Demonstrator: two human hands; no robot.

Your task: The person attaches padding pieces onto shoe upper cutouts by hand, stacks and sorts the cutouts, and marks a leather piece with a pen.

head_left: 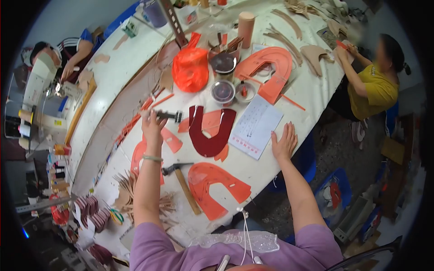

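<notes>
My left hand point(153, 125) is closed around a small black tool point(169, 116) with a wider end pointing right; its exact kind I cannot make out. To its right lies a dark red U-shaped piece point(209, 143), partly over an orange template point(192, 123). My right hand point(285, 140) rests at the table's edge with fingers stretched out and holds nothing. Beside it is a white sheet of paper point(256, 126) with writing and red print. Nearer to me lie a U-shaped orange template point(203, 183) and a hammer point(186, 189) with a wooden handle.
Tubs of dark liquid point(223, 91), a red-orange plastic bag point(190, 70) and another orange template point(278, 63) stand or lie farther back. Beige scraps point(126, 194) are at left. One person in yellow point(375, 90) works at right, another point(74, 52) by a sewing machine point(40, 83).
</notes>
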